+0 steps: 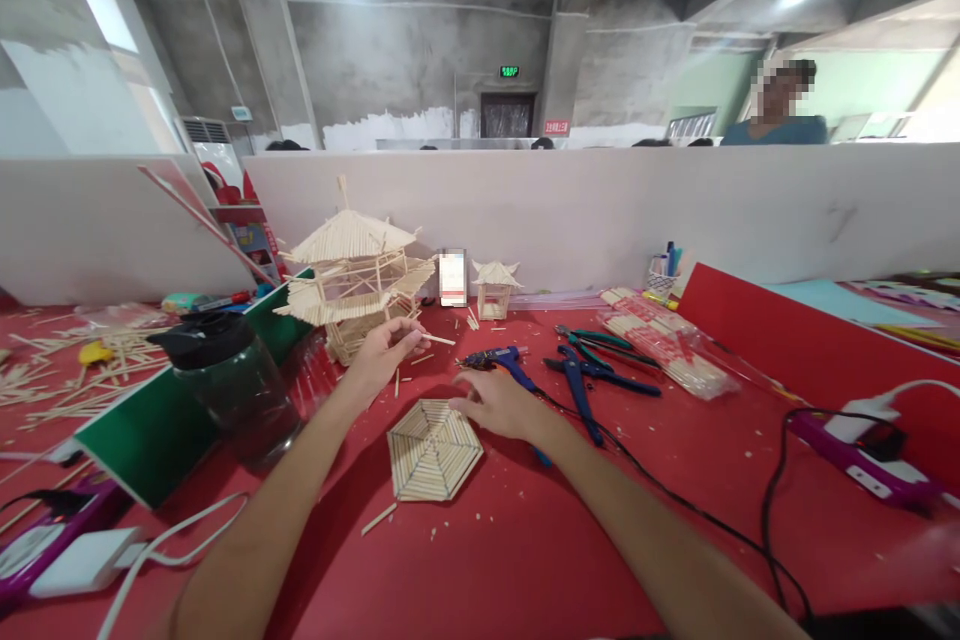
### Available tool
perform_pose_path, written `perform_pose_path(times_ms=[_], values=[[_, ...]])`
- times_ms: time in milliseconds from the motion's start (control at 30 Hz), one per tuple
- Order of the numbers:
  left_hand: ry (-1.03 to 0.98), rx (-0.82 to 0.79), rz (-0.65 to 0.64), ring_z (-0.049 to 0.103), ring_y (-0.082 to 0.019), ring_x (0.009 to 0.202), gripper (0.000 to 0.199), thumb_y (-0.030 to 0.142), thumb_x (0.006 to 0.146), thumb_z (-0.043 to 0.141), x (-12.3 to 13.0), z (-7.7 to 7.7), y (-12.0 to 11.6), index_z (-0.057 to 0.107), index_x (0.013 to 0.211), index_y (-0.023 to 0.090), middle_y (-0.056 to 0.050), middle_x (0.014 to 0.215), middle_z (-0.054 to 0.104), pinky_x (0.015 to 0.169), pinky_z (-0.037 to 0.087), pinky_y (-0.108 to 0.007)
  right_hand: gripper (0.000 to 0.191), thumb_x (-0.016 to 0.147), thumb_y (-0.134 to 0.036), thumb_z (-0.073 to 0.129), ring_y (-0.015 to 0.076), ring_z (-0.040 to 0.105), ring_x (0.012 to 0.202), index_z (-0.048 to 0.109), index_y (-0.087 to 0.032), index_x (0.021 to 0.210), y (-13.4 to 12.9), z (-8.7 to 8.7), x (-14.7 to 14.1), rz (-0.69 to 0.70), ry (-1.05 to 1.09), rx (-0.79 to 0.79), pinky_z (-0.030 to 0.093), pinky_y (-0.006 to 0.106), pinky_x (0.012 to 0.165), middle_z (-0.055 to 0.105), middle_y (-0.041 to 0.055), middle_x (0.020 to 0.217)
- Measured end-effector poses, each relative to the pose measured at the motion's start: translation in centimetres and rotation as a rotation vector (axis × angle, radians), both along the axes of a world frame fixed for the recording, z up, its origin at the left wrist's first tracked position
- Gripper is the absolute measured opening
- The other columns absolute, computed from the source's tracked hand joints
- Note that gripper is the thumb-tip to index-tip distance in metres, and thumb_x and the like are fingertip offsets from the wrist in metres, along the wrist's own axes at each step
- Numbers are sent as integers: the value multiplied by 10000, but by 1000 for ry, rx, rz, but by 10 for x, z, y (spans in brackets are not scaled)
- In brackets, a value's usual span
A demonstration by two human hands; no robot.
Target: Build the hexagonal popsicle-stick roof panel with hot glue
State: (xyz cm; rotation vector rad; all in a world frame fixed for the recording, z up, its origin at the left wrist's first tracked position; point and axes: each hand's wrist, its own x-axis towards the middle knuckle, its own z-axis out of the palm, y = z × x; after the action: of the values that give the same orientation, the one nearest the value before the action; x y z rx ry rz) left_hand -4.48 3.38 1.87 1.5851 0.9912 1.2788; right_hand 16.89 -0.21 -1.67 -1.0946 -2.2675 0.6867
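red bench [517, 550] strewn with wood crumbs, a flat many-sided panel [435, 452] of pale sticks lying near both hands.

the panel's slim strips run in rings split by dark seams; the left hand [401, 338] pinches a short, straight stick [439, 340] between thumb and fingertips, while the right hand [491, 400], loosely curled with thumb and finger apart and nothing visible between them, sits over the panel's edge, partly hiding a blue glue gun [501, 357]; a glossy dark bottle [232, 385] crowds the left forearm, a tiered stick pavilion [352, 240] rises behind, and blue-handled pliers [581, 382] lie to the right.
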Motion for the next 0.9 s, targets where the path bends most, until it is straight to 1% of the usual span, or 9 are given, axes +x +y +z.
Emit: perform_pose_path(times_ms=[100,200,267,333,433,567,700,800,900], values=[[-35,-49,-30,679,-168,740,412,489,671,759,2,0,1,580,846,162,-21,777,689,811,549,-358,219,881,-316,560,181,644,708,694,-178,985,4,9,10,-80,-17,75,427,270,658,719,70,789],[75,11,-45,688,-188,717,380,492,691,737,8,2,-3,586,811,165,-24,745,690,788,562,-381,198,872,-304,559,163,630,708,700,-185,946,7,16,20,-135,74,98,418,254,641,717,53,813],[176,79,-57,691,-200,730,327,476,740,694,14,4,-8,598,806,169,-33,750,695,771,564,-383,207,865,-325,570,156,622,706,708,-186,930,8,18,22,-108,136,95,418,247,640,717,42,810],[252,131,-60,690,-203,741,278,449,790,645,20,5,-14,600,813,176,-36,756,696,757,562,-378,210,865,-324,563,147,604,671,718,-182,855,9,18,22,-72,166,95,408,243,622,710,30,761],[296,188,-28,682,-196,728,229,409,828,598,26,7,-20,591,823,180,-29,760,685,738,559,-366,261,872,-318,540,136,566,595,706,-170,734,9,15,17,-62,173,86,377,241,576,677,17,652],[331,246,4,671,-191,738,173,350,843,577,26,7,-20,590,830,178,-28,773,673,749,543,-352,312,899,-328,501,132,562,586,695,-171,712,10,13,15,-69,181,98,366,241,576,681,15,656],[266,249,26,659,-184,754,150,325,825,602,30,2,-18,584,865,181,-28,794,673,735,531,-332,319,899,-278,479,128,556,608,669,-179,663,9,12,11,-69,175,136,357,235,588,671,5,653],[138,217,49,655,-180,788,239,339,764,672,39,-2,-20,578,917,181,-28,836,673,736,530,-317,287,874,-233,482,119,534,597,642,-173,644,7,10,3,-76,169,154,343,229,578,639,-7,627],[85,148,7,649,-173,769,262,380,755,683,48,-6,-23,596,886,171,-29,822,666,729,532,-309,241,848,-203,496,117,528,593,634,-173,653,7,11,-1,-69,130,179,332,231,571,631,-9,624]])
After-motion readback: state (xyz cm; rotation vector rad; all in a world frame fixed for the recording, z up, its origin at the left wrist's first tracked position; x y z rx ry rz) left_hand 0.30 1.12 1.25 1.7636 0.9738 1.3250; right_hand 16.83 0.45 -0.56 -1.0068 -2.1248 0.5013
